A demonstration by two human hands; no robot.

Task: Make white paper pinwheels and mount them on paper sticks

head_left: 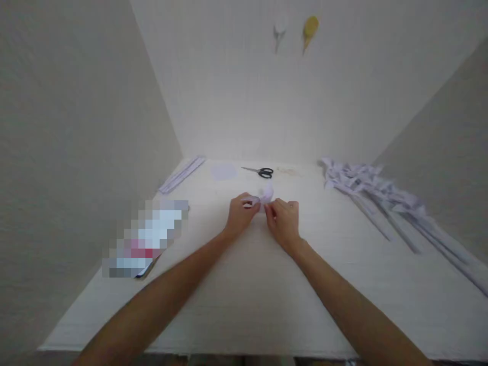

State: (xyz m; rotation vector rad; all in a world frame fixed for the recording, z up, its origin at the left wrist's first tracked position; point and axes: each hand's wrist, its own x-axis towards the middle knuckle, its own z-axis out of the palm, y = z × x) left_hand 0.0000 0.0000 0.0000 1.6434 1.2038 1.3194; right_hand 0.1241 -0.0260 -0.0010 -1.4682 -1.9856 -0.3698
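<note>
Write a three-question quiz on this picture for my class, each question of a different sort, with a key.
1. What are the left hand and the right hand both touching?
2. What colour are the handles of the scissors? A) yellow B) black C) red
3. True or false: the scissors lie nearer the camera wearer than the two hands do.

Key:
1. A piece of pale paper.
2. B, black.
3. False; they lie beyond the hands.
</note>
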